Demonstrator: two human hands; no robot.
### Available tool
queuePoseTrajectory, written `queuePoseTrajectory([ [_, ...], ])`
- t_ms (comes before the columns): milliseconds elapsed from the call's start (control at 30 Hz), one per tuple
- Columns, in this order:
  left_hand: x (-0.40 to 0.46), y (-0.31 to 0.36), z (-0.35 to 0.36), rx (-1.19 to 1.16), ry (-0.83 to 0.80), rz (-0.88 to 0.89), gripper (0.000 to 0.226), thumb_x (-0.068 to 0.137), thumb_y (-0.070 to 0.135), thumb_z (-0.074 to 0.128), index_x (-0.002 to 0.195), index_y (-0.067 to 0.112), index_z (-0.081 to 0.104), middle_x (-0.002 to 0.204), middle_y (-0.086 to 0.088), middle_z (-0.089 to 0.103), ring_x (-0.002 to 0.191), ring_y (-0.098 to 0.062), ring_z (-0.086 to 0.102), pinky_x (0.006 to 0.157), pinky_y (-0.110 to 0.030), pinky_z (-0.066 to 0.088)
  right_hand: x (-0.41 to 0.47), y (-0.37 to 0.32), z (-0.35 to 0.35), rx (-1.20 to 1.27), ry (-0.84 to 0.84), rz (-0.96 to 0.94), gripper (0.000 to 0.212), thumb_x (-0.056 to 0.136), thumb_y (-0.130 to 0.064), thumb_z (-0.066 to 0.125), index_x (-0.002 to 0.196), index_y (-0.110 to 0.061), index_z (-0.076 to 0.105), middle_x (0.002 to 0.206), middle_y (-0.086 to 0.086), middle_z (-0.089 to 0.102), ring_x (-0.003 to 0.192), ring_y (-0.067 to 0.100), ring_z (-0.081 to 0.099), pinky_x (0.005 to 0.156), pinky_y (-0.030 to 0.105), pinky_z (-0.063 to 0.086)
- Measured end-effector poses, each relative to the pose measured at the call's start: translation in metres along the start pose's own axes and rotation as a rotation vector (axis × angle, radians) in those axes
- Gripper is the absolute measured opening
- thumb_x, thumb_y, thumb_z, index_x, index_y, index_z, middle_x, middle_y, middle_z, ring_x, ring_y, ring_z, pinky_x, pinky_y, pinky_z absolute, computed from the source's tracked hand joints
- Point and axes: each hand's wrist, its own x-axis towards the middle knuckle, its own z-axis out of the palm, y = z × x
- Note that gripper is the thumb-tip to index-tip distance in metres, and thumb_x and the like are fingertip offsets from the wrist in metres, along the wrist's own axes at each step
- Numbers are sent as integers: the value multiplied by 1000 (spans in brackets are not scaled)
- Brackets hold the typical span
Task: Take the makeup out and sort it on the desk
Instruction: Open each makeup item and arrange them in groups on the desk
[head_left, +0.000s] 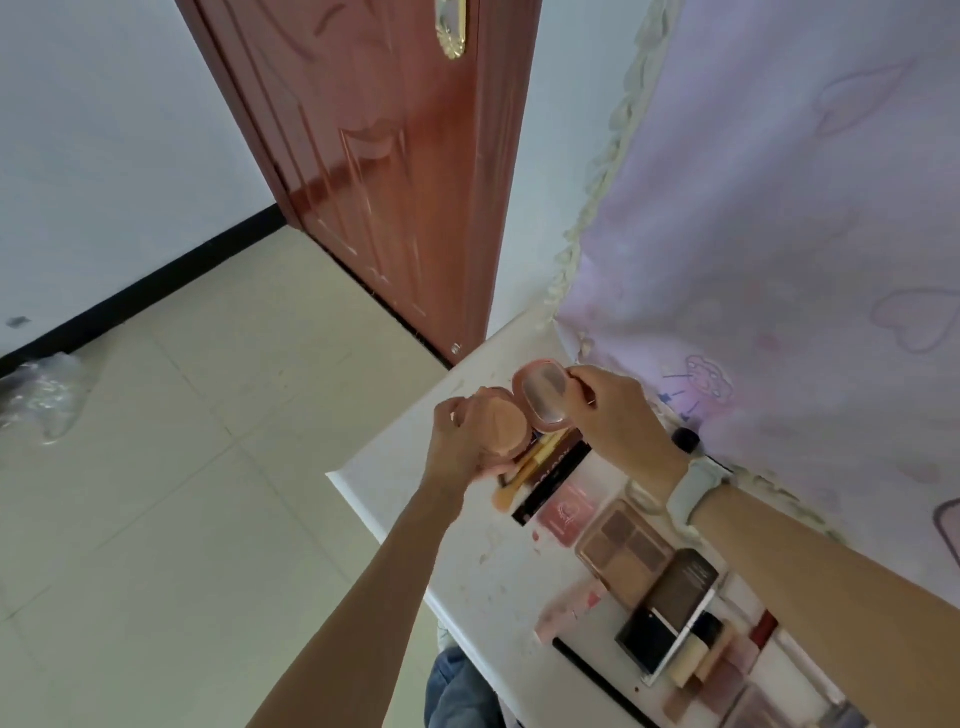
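- Left hand (457, 441) grips the open pink compact (511, 415) by its base, mid-frame.
- Right hand (613, 415) pinches its lid, above the bench (405, 457).

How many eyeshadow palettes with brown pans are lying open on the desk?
1: the brown eyeshadow palette lies mid-desk, beside the pink compact case. Others may hide under the right forearm.

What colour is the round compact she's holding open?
Pink case, peachy powder inside; seen in the head view.
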Motion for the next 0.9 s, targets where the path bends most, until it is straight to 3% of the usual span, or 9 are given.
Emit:
queuePoseTrajectory([
  [100,24,10,14,364,149,146,55,87,36,57,132,17,32,128,-10,48,111,-30,51,89,-42,50,24,1,3,-29,6,37,32,95,-19,42,84,3,62,69,17,62,59,29,54,55,23,38],
  [200,44,16,22,557,179,227,54,87,36,57,129,10,37,123,-10,49,107,-26,51,82,-30,45,48,5,2,-95,-16,60,32,97,-21,40,84,-2,62,71,11,60,60,20,51,52,16,34],
  [267,57,16,25,662,159,263,50,86,36,58,124,8,42,119,-11,51,103,-24,50,78,-27,40,62,11,-2,-124,-33,65,32,97,-21,38,83,-2,60,70,10,57,58,18,48,52,20,34],
  [400,75,13,30,857,176,324,47,85,36,58,121,8,47,117,-11,52,106,-25,45,87,-33,41,80,21,-5,-171,-46,54,34,97,-17,36,77,2,56,65,12,50,59,25,46,57,39,41],
  [567,80,10,36,1001,196,432,50,90,35,51,134,15,36,132,-10,37,115,-26,37,94,-38,42,89,29,-1,-270,-43,33,36,97,-17,37,62,-12,42,55,-2,37,51,15,36,53,33,32],
  [633,79,6,38,1099,159,596,47,93,30,46,137,22,32,143,-7,29,122,-28,32,95,-42,42,92,33,-2,-319,-36,44,32,96,-18,38,70,-6,52,61,3,48,57,19,44,57,34,39],
  [733,80,3,39,1271,38,797,32,96,25,41,128,24,39,148,0,25,133,-28,20,96,-47,38,94,40,-3,-411,-31,30,23,95,-17,41,91,-3,60,82,8,60,76,23,54,69,32,45],
  [900,87,-1,35,1384,-17,869,31,96,30,40,126,20,42,142,-2,34,135,-24,23,97,-42,38,94,49,-3,-472,-34,-27,19,93,-9,44,105,-6,59,99,9,62,92,23,56,77,28,42],
])
